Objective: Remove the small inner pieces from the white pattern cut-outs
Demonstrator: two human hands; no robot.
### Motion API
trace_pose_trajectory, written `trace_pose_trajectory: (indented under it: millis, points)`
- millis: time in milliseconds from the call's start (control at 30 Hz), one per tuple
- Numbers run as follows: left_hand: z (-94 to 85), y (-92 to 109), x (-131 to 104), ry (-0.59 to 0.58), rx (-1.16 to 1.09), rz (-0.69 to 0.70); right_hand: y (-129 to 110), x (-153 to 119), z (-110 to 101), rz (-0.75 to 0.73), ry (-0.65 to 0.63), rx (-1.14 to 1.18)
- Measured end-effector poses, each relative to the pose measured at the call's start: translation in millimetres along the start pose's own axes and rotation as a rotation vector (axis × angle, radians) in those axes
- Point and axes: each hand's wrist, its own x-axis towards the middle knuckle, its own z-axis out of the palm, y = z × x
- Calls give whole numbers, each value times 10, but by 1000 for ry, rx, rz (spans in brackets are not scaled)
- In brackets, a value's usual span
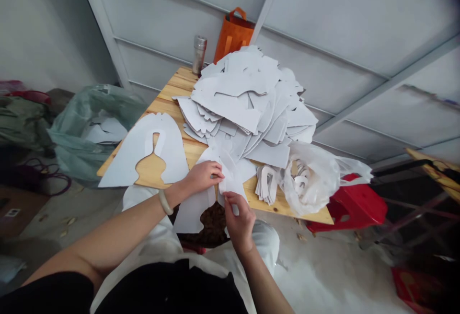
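A white cut-out sheet [192,213] with a narrow slot lies in front of me, overhanging the table's near edge. My left hand [205,177] is closed, its fingertips pinched at a small white strip [222,187] beside the slot. On the strip's lower end, the thumb and forefinger of my right hand [240,218] are pressed together. Both hands partly hide the strip. To the left lies a similar cut-out sheet [118,160], with a U-shaped white strip [162,142] around its slot. A small stack of U-shaped strips [266,184] sits right of my hands.
A big heap of white cut-outs [244,88] covers the back of the wooden table [168,93]. Behind stand a metal flask [199,55] and an orange bag [233,36]. A clear plastic bag [316,175] holds strips; a red stool [362,208] and green sack [72,146] flank the table.
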Motion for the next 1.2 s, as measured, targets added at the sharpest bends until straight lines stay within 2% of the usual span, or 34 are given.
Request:
trace_pose_trajectory:
  millis: [100, 200, 467, 700, 900, 1067, 1200]
  points:
    - [4, 0, 7, -3, 2, -9, -5, -12, -6, 92, -19, 46]
    - [9, 2, 11, -2, 5, -13, -6, -11, -2, 112, -57, 59]
    - [7, 18, 5, -6, 22, -12, 1, 5, -15, -34, -118, 19]
    - [18, 56, -3, -20, 69, 7, -23, 20, -33, -57, -130, 11]
    - [40, 65, -16, -29, 114, 27, -54, 56, -63, -159, -158, -48]
    - [63, 56, -30, -24, 140, 34, -123, -67, -138, -247, -186, -67]
    - [72, 47, -33, -19, 149, 46, -151, -212, -216, -218, -186, -42]
